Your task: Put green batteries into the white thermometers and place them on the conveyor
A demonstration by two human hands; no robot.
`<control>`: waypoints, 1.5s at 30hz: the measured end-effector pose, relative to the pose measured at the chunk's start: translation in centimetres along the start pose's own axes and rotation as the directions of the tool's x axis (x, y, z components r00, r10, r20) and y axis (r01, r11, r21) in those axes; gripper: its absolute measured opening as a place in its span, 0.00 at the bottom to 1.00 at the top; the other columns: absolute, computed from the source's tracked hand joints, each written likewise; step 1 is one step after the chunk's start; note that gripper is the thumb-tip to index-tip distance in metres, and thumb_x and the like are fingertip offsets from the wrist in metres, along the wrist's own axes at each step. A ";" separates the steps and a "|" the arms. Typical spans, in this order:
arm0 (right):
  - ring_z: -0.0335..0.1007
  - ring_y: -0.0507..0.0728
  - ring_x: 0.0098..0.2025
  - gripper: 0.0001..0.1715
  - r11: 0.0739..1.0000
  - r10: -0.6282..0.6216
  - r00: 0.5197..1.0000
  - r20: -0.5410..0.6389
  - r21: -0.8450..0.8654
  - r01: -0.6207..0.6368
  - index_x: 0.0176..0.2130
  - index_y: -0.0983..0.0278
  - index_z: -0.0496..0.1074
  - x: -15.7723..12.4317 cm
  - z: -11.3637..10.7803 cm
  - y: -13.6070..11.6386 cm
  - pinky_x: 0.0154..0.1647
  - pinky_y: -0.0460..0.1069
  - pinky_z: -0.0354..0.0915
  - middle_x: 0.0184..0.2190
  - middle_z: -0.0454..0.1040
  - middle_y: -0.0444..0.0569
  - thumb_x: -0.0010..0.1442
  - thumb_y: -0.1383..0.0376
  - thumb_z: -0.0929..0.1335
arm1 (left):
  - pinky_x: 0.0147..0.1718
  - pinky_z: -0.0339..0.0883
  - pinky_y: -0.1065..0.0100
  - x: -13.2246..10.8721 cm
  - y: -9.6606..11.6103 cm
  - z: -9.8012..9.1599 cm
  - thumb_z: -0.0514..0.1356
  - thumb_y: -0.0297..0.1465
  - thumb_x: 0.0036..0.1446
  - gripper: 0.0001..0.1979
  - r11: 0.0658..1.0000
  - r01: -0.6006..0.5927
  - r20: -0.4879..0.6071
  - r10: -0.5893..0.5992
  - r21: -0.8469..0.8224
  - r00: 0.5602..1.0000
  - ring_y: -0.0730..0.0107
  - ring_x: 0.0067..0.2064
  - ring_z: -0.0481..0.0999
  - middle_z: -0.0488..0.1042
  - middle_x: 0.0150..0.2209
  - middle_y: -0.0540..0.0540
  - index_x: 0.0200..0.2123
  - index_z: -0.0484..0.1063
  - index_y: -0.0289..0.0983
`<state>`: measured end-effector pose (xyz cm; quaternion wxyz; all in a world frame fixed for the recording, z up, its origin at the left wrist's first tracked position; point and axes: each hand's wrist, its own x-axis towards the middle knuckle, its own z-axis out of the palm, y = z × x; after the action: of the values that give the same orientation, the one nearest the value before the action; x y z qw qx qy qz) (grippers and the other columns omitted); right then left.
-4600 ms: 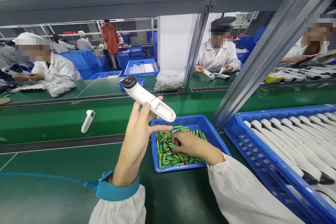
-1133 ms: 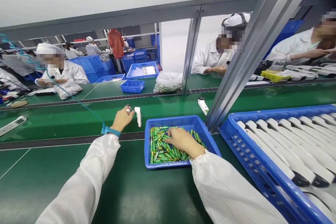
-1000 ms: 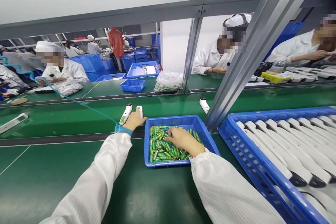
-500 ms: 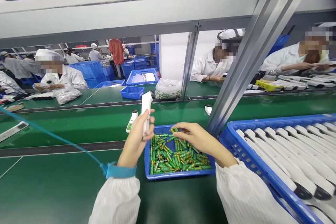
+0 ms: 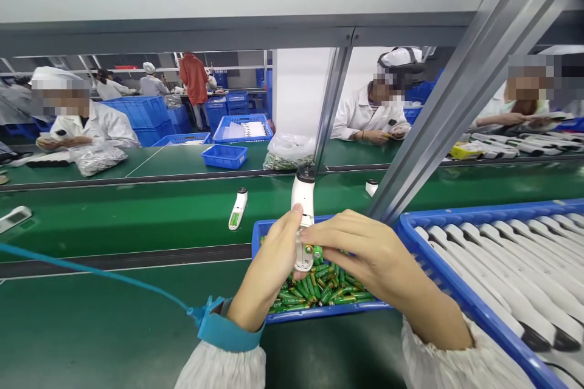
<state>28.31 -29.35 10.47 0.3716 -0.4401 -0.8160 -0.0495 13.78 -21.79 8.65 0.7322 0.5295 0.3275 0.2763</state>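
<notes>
My left hand [image 5: 269, 270] grips a white handheld thermometer [image 5: 303, 200] upright, its dark head pointing away from me. My right hand [image 5: 365, 249] is closed on a green battery [image 5: 316, 251] and presses it against the lower end of the thermometer. Both hands hover over a small blue bin [image 5: 262, 237] filled with several green batteries [image 5: 314, 289]. A blue wrist strap [image 5: 228, 331] with a coiled cord circles my left wrist.
A large blue crate [image 5: 460, 298] on the right holds several white thermometers. Another thermometer [image 5: 238, 208] lies on the green conveyor belt [image 5: 137, 213], one more [image 5: 371, 187] by a slanted metal post [image 5: 447, 103]. Other workers in white coats sit across the belt.
My left hand picked a thermometer off the belt and brought it over the bin. My right hand rose out of the batteries with one and met the thermometer.
</notes>
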 end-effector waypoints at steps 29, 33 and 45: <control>0.73 0.56 0.50 0.20 0.992 0.121 0.978 0.171 0.021 -0.127 0.53 0.53 0.75 -0.3 -0.2 0.0 0.48 0.50 0.71 0.54 0.73 0.49 0.70 0.71 0.61 | 0.41 0.77 0.58 -0.9 1.3 -3.3 0.73 0.22 0.42 0.46 0.996 -0.079 0.366 0.062 0.031 0.928 0.54 0.49 0.78 0.68 0.58 0.39 0.61 0.57 0.47; 0.74 0.55 0.44 0.21 0.982 0.187 0.969 0.161 0.006 -0.190 0.51 0.53 0.76 -0.5 0.0 0.4 0.45 0.51 0.72 0.53 0.70 0.50 0.68 0.71 0.62 | 0.40 0.77 0.59 -0.5 1.0 -2.9 0.73 0.25 0.44 0.42 0.995 -0.090 0.334 0.069 0.046 0.940 0.60 0.41 0.81 0.72 0.54 0.39 0.60 0.58 0.44; 0.73 0.55 0.38 0.18 0.923 0.367 0.916 0.163 0.062 -0.380 0.53 0.55 0.75 -0.3 -1.3 -0.2 0.38 0.47 0.70 0.40 0.74 0.49 0.69 0.63 0.62 | 0.48 0.75 0.53 -0.6 0.7 -2.2 0.69 0.26 0.52 0.47 0.988 -0.020 0.365 0.076 -0.154 0.928 0.58 0.43 0.81 0.76 0.47 0.39 0.68 0.45 0.44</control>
<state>28.96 -30.18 11.28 0.3323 -0.5727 -0.7436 0.0928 11.67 -20.78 8.95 0.8110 0.5240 0.1494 0.2131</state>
